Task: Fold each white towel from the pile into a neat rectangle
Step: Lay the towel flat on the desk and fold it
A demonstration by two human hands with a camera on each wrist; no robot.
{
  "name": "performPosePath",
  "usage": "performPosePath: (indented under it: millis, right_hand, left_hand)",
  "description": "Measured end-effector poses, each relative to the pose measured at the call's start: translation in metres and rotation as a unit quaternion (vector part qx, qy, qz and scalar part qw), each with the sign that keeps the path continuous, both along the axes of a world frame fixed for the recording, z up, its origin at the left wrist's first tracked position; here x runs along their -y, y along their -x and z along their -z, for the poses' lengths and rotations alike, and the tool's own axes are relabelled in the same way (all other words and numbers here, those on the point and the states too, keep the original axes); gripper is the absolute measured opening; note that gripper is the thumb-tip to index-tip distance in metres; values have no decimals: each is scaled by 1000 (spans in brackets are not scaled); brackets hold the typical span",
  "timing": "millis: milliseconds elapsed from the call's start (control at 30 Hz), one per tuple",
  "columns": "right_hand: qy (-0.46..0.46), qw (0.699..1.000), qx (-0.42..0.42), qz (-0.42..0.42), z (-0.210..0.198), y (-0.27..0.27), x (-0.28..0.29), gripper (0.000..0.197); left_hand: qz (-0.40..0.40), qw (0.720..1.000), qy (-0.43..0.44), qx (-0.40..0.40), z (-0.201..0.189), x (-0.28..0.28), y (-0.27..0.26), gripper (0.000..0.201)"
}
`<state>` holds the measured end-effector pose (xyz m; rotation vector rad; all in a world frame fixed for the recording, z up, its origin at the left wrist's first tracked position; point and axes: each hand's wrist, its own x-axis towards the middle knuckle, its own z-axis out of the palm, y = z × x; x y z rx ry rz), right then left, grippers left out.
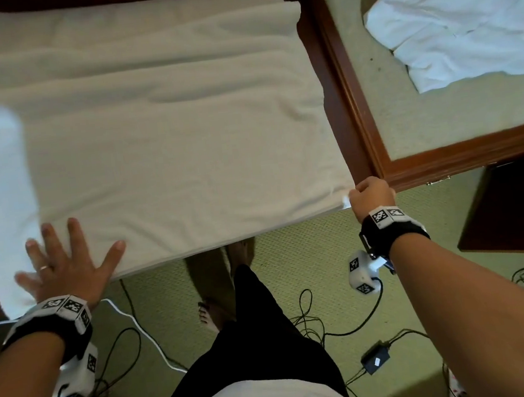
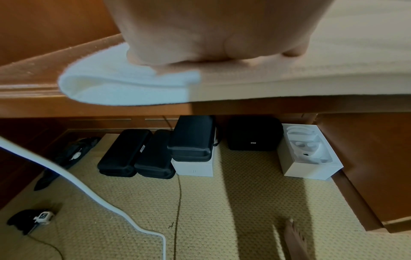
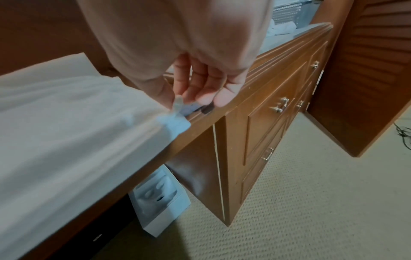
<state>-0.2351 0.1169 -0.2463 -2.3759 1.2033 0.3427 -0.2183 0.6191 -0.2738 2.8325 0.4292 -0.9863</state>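
Note:
A large white towel lies spread over the wooden desk, doubled along its near edge. My left hand presses flat on the towel's near left corner, fingers spread. At the near right corner my right hand pinches the towel's corner between thumb and fingers. A crumpled pile of white towels rests on the glass-topped dresser at the right.
Under the desk stand black cases and white boxes. Cables and a power adapter lie on the green carpet around my legs. A drawer unit adjoins the desk on the right.

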Motion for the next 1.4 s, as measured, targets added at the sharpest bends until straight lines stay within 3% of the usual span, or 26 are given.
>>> performPosePath:
  millis: [100,200,333,400,467,533,700,833,900,967,1033,1133,1233,1333,1400]
  right_hand:
    - [-19,999,6,28,-2,8,7,12]
    - [40,999,-6,-9,-7,15,4,28]
    - [107,967,90,-215,-9,-10,-40,41]
    - [84,942,55,-321,-5,-29,-67,52]
    - [52,921,-34,-383,4,-45,-80,60]
    - [41,909,-83,-406,14,-60,-78,63]
    - [45,892,-76,-443,23,-110,-62,66]
    - [58,886,11,-459,17,-112,-70,78]
    - [56,846,29,-529,17,-88,-75,93]
    - [69,791,-30,-607,21,-57,-77,107]
    - [110,755,-72,-643,33,-33,-75,115]
    - [153,761,-44,-629,45,-7,-76,112]
    - [176,770,27,-612,45,15,-74,95]
    - [163,760,64,-626,35,26,-67,71]
    - [197,776,64,-595,24,20,-61,57]
  left_hand:
    - [-2,1000,5,7,0,1,0,101]
    - [-3,999,5,31,1,-1,0,103]
    - [0,995,31,93,0,-1,-3,106]
    - [10,997,22,79,1,0,-8,101]
    - [17,999,6,51,3,-4,-15,97]
    - [32,999,-5,31,4,-12,-25,96]
    - [59,998,-9,19,4,-22,-66,99]
    - [75,989,26,128,-4,-4,-64,112]
    - [144,982,24,122,0,-2,-41,126]
    - [207,974,18,89,8,-6,-13,137]
    - [242,966,19,94,13,-12,6,141]
    - [268,952,15,150,13,-13,24,121]
    - [269,943,2,196,11,-12,38,97]
    - [304,925,21,226,4,-16,45,67]
    - [319,919,11,233,-6,-23,40,53]
